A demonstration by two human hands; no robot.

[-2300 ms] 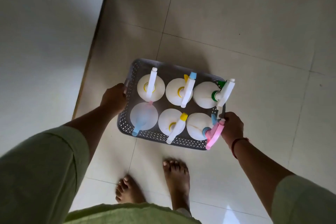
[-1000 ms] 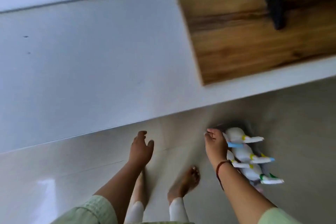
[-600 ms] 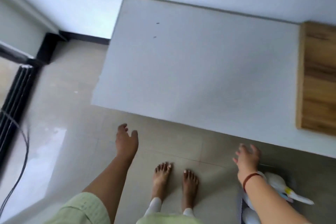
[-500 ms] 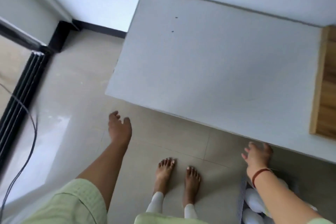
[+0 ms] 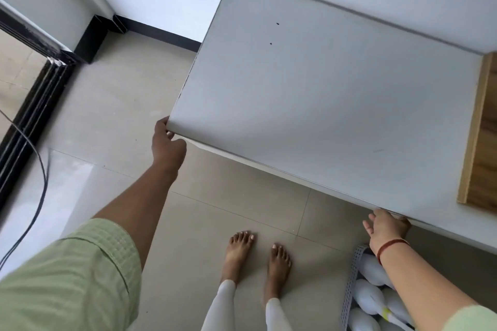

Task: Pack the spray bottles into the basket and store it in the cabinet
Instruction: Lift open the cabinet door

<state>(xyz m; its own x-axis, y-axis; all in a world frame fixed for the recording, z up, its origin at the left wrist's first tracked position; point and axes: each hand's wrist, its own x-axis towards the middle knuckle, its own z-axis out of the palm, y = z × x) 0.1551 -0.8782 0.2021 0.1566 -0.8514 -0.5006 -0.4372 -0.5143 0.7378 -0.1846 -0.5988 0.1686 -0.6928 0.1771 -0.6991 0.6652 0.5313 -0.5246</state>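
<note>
The grey perforated basket (image 5: 349, 286) stands on the floor at the bottom right, beside my right foot. Several white spray bottles (image 5: 372, 298) sit in it, partly hidden by my right forearm. A low white cabinet (image 5: 322, 102) fills the upper right, seen from above. My left hand (image 5: 166, 148) curls around the cabinet's front left corner. My right hand (image 5: 386, 228) rests on the front edge farther right, just above the basket, with some fingers hooked under the edge.
A wooden board (image 5: 481, 142) lies on the cabinet's right end. My bare feet (image 5: 239, 250) stand on the pale tiled floor in front of the cabinet. A black sliding-door frame (image 5: 29, 105) and a dark cable (image 5: 40, 183) run along the left.
I carried the basket with both hands, then set it on the floor and let go. Both hands rose from mid-air to the cabinet's front edge, and the view turned toward the cabinet.
</note>
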